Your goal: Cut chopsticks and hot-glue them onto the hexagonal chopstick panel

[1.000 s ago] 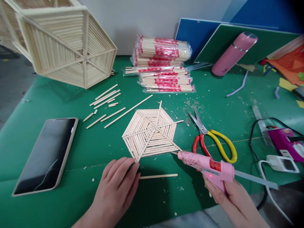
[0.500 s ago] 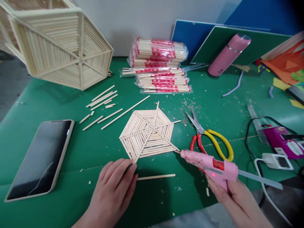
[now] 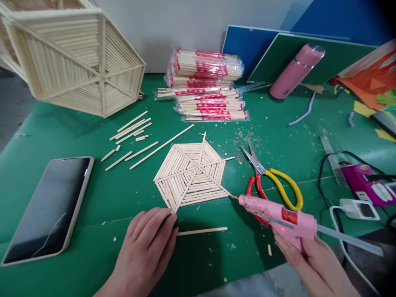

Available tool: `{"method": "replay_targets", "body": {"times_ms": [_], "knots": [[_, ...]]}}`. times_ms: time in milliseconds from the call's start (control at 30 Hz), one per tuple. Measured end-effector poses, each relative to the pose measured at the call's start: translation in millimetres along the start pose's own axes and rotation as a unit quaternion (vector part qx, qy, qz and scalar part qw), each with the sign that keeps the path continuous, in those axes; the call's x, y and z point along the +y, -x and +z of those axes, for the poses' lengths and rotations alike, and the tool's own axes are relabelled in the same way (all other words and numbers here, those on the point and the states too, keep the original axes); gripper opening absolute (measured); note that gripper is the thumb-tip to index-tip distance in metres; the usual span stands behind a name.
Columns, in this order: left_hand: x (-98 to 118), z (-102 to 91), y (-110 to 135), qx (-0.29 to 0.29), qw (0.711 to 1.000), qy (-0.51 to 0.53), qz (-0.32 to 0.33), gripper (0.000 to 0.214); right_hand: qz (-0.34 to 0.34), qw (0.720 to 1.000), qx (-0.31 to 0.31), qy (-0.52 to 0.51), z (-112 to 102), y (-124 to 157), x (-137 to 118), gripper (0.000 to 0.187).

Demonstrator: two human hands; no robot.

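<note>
A flat hexagon of glued wooden sticks lies on the green table. My left hand rests palm down, fingers together and stretched flat, its fingertips at the hexagon's near corner. My right hand grips a pink hot glue gun; the nozzle touches the hexagon's near right corner. One loose stick lies just in front of the hexagon, between my hands.
Red and yellow scissors lie right of the hexagon. A phone lies at the left, cut sticks behind it. Stick packs, a large stick-built hexagonal frame, a pink bottle, cables and a purple device surround the work.
The glue gun's nozzle has shifted a little to the right along the hexagon's near right corner. My left hand stays at the near corner.
</note>
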State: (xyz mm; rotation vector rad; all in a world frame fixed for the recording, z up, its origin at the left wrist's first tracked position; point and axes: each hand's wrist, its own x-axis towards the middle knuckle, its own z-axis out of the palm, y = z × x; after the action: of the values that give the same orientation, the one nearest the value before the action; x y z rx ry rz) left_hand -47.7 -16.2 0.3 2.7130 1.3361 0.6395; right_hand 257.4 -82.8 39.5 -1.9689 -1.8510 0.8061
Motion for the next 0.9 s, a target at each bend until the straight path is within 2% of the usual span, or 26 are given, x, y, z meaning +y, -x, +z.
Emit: {"method": "replay_targets", "body": {"times_ms": [200,533,900], "knots": [[-0.2,0.3,-0.4,0.002,1.000,-0.001,0.006,0.023,-0.006,1.000,-0.020,-0.006,3.6,0.9,5.0,0.020],[0.2,0.2,-0.5,0.005,1.000,-0.002,0.009,0.022,-0.022,0.999,-0.021,-0.015,2.1,-2.6,2.4,0.013],[0.2,0.1,-0.3,0.011,1.000,-0.001,0.012,0.022,-0.005,1.000,-0.027,-0.008,2.9,2.5,6.5,0.018]]}}
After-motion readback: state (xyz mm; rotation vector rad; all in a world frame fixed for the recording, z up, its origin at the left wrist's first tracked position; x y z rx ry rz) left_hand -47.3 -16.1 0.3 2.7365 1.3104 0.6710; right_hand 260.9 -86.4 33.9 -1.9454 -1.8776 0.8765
